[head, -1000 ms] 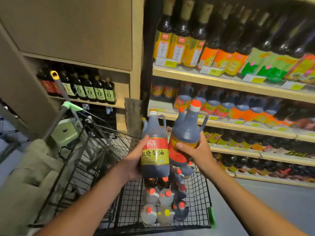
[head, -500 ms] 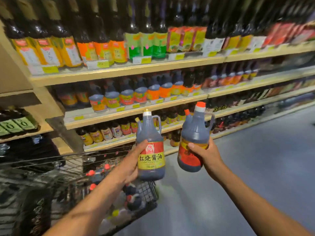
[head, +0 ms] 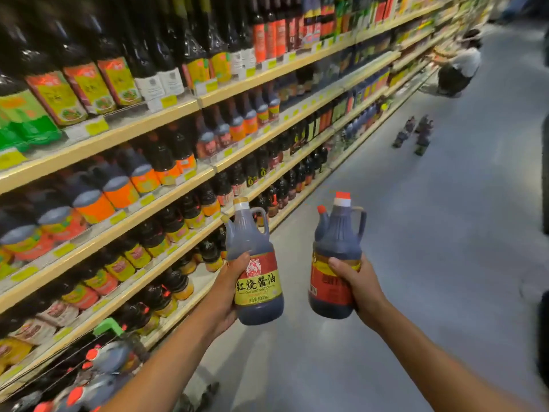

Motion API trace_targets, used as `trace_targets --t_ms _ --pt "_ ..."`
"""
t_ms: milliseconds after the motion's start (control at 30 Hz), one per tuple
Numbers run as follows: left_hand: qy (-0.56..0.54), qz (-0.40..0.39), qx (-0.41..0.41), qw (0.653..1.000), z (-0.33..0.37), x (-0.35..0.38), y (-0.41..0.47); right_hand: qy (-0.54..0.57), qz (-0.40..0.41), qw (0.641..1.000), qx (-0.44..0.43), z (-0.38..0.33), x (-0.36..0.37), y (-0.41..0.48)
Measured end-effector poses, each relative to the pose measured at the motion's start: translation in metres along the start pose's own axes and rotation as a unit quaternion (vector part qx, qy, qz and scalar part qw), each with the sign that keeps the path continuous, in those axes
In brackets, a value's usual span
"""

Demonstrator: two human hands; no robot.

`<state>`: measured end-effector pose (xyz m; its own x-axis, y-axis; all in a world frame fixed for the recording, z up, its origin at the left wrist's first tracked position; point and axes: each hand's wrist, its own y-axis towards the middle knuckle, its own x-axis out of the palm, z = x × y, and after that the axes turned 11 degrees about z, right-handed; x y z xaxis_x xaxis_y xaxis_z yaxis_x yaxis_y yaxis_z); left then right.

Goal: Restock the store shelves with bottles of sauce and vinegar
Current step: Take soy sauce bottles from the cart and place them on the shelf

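My left hand [head: 225, 289] grips a dark sauce jug with a red and yellow label [head: 255, 263], white cap and side handle, held upright. My right hand [head: 356, 286] grips a second dark sauce jug [head: 335, 263] with an orange cap and a red label, also upright. Both jugs hang over the grey aisle floor, just right of the long shelves [head: 184, 102]. The shelves run along the left, packed with rows of dark sauce and vinegar bottles.
A wire cart [head: 98, 373] with more orange-capped jugs sits at the lower left, against the shelf. Several bottles [head: 414, 133] stand on the floor further down the aisle. A person [head: 457, 69] crouches at the shelves at the far end.
The view has swung right, from the cart and shelf end to down the aisle. Both hands still hold their jugs, now spread further apart and away from the cart.
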<state>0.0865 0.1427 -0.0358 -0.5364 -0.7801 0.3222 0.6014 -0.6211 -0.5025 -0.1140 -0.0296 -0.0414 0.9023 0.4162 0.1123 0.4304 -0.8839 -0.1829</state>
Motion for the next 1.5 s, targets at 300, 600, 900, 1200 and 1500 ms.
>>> trace_targets --t_ms 300,600,900,1200,1500 --pt "0.094 -0.162 -0.018 0.982 -0.017 0.121 0.082 0.014 0.140 0.990 0.006 -0.013 -0.099 0.038" --pt "0.163 -0.271 -0.038 0.948 -0.014 0.239 0.192 0.026 0.270 0.962 -0.005 -0.024 -0.151 0.117" --pt "0.193 -0.327 -0.060 0.923 -0.003 0.348 0.279 0.039 0.339 0.940 -0.008 -0.045 -0.197 0.200" --pt "0.212 -0.351 -0.059 0.910 -0.018 0.483 0.341 0.038 0.366 0.930 -0.006 -0.058 -0.291 0.300" --pt "0.194 -0.313 -0.036 0.929 -0.020 0.600 0.394 0.014 0.323 0.946 0.000 -0.099 -0.388 0.421"
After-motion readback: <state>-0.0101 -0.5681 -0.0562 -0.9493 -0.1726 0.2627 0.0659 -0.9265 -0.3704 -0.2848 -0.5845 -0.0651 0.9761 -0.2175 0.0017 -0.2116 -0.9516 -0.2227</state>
